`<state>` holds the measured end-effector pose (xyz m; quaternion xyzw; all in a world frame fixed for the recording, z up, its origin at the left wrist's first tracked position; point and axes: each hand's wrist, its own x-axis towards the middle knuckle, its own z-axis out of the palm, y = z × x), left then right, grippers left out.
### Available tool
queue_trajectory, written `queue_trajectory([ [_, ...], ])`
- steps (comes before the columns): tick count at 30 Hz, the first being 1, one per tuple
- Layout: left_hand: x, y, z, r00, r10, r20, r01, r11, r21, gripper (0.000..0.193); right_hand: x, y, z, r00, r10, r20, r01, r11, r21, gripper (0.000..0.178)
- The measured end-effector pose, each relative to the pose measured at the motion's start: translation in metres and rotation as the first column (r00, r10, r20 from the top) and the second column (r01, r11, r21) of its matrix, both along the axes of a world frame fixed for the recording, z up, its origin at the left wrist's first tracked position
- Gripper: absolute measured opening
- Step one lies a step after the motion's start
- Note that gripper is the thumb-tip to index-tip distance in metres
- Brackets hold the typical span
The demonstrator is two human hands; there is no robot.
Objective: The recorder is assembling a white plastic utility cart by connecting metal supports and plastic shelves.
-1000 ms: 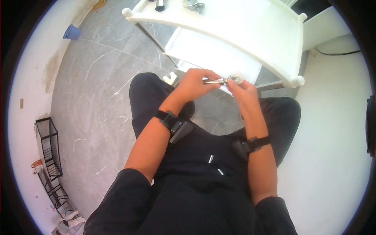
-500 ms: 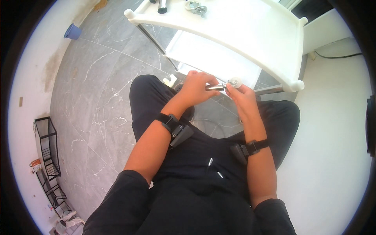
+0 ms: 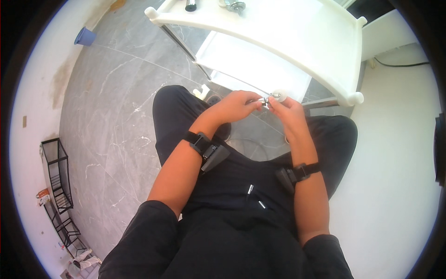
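Observation:
Between my knees, my left hand (image 3: 236, 106) is closed with its fingertips round the end of a short chrome tube (image 3: 262, 102), most of which the fingers hide. My right hand (image 3: 289, 113) pinches a caster (image 3: 279, 95) with a whitish wheel, right at the tube's end. The tube and the caster meet at the fingertips; how far the stem sits in the tube is too small to tell. Just beyond both hands stands a white cart (image 3: 297, 39) with chrome legs, an upper shelf and a lower shelf (image 3: 246, 60).
On the upper shelf lie another caster (image 3: 236, 6) and a chrome tube (image 3: 190, 5). A white plastic piece (image 3: 201, 91) is on the grey tiled floor by my left knee. A blue bin (image 3: 85, 36) and a black metal rack (image 3: 58, 174) stand along the left wall.
My left hand has slid to the right along the tube, nearer the caster, so that less of the tube shows. My right hand stays almost in place with the caster.

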<state>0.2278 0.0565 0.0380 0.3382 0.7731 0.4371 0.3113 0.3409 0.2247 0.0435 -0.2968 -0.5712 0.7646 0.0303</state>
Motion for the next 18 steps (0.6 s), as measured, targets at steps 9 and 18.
queue_trajectory([
  [9,0.003,0.002,-0.001,0.993,0.044,-0.108,-0.042,0.999,0.026,0.022,0.0,-0.002,-0.001,1.0,0.0,0.004,0.0,1.0,0.003,0.027],
  [18,0.003,0.002,0.01,0.97,0.057,-0.236,-0.043,0.997,0.063,0.023,0.0,0.001,0.001,1.0,0.012,-0.011,-0.012,1.0,0.015,0.027],
])
